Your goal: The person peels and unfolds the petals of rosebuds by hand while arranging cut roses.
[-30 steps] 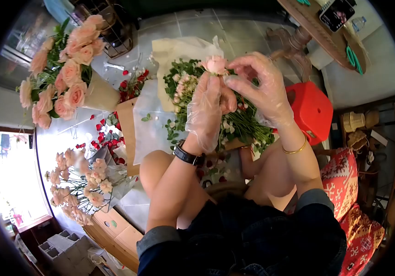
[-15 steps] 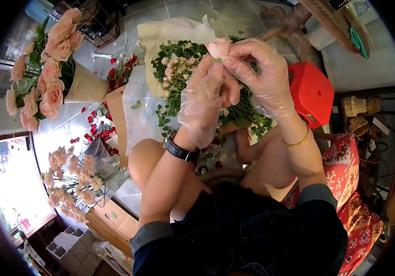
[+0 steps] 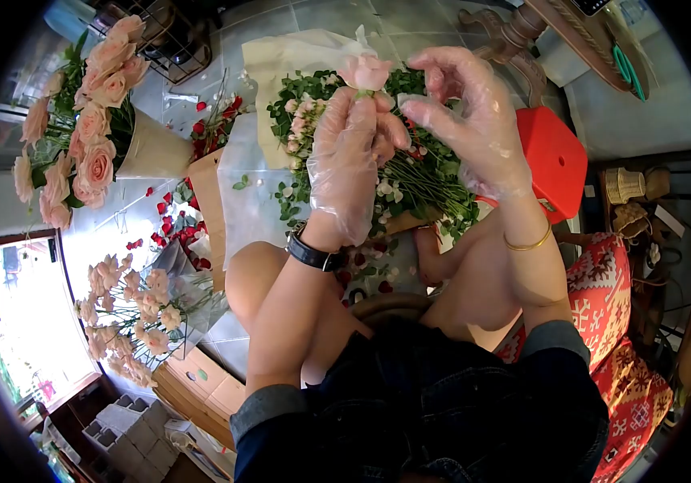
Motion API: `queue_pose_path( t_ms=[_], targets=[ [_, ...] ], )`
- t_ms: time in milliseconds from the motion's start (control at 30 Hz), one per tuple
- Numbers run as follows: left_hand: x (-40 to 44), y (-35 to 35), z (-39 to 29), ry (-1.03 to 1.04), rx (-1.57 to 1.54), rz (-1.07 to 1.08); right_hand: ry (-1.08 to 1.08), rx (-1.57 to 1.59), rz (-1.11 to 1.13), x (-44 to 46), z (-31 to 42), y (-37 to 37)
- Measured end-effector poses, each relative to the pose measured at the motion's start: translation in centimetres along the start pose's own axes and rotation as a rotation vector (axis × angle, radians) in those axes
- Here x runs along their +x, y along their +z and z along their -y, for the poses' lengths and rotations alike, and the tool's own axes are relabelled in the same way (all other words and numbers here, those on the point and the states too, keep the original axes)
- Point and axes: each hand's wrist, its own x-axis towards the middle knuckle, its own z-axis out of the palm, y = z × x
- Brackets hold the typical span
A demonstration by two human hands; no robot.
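Note:
A pale pink rose [image 3: 366,72] stands upright in my left hand [image 3: 353,145], gripped just under the bloom. Both hands wear thin clear plastic gloves. My right hand [image 3: 474,113] is off to the rose's right with its thumb and fingers apart; nothing shows between them. Beneath the hands, a pile of small pink roses [image 3: 301,121] with green stems [image 3: 426,187] lies on pale wrapping paper [image 3: 261,60]. The rest of the held rose's stem is hidden by my left hand.
At left, large pink roses [image 3: 94,121] fill a white bucket [image 3: 152,149], with peach flowers [image 3: 132,310] below. Red petals [image 3: 167,225] litter the floor. A red plastic stool [image 3: 553,161] stands at right, near a wooden table leg [image 3: 522,36].
My right hand has let go of the rose and moved right, its fingers opening. The rose has shifted slightly left and stays in my left hand.

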Motion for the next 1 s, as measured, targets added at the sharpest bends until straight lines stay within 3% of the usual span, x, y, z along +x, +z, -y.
queue_pose_path(
  t_ms=[67,233,500,633,767,833,933,967,1000],
  targets=[
    [0.2,0.0,0.5,0.025,0.053,-0.022,-0.146,0.055,-0.042,-0.1,0.1,0.3],
    [-0.1,-0.7,1.5,-0.044,0.087,-0.016,-0.127,-0.022,-0.034,-0.2,0.8,0.5],
    [-0.6,-0.3,2.4,0.097,0.043,0.029,-0.195,-0.155,-0.003,-0.4,0.9,1.4],
    [-1.0,1.9,0.3,-0.070,-0.186,-0.188,-0.147,0.180,-0.017,-0.2,0.1,1.3],
    [-0.5,-0.4,-0.2,-0.100,-0.083,-0.057,-0.054,0.462,-0.063,0.1,0.4,0.2],
    [-0.1,-2.4,0.2,-0.083,-0.270,0.231,-0.001,0.413,0.006,0.1,-0.2,-0.5],
    [0.2,-3.0,0.3,-0.087,-0.309,0.338,-0.014,0.182,0.027,0.1,-0.1,-0.7],
    [0.0,-2.4,0.5,-0.089,-0.309,0.339,-0.089,0.123,0.021,0.2,0.1,-0.7],
    [-0.5,-0.9,0.2,-0.085,-0.176,0.163,-0.164,0.063,0.015,0.2,0.3,-0.6]
  ],
)
